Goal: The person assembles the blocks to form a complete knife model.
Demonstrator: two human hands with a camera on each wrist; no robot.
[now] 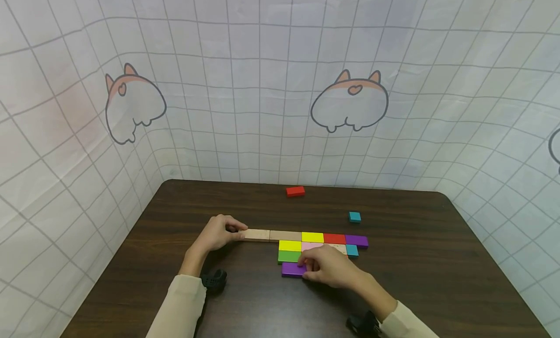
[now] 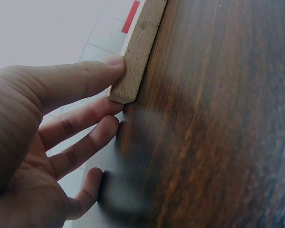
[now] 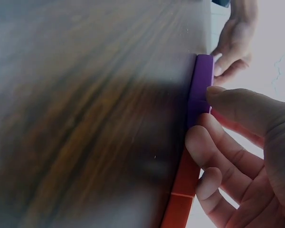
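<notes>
In the head view my left hand [image 1: 217,233] grips the left end of a plain wooden block [image 1: 256,235]; the left wrist view shows the thumb on its side. That block heads a row with another wooden block [image 1: 286,236], a yellow block [image 1: 312,237], a red block [image 1: 334,239] and a purple block [image 1: 356,241]. Closer to me, my right hand [image 1: 331,267] pinches a second purple block [image 1: 292,269] at its right end. This one lies just in front of a green block [image 1: 288,257]. Orange-red blocks [image 3: 184,175] beside it are partly covered by my right hand.
Between the long row and the green block lie a yellow block [image 1: 290,246], a pink block [image 1: 311,246] and a teal block [image 1: 352,251]. Farther back stand a loose red block [image 1: 295,191] and a small teal block [image 1: 355,217]. A gridded curtain [image 1: 271,109] surrounds the dark wooden table [image 1: 175,206].
</notes>
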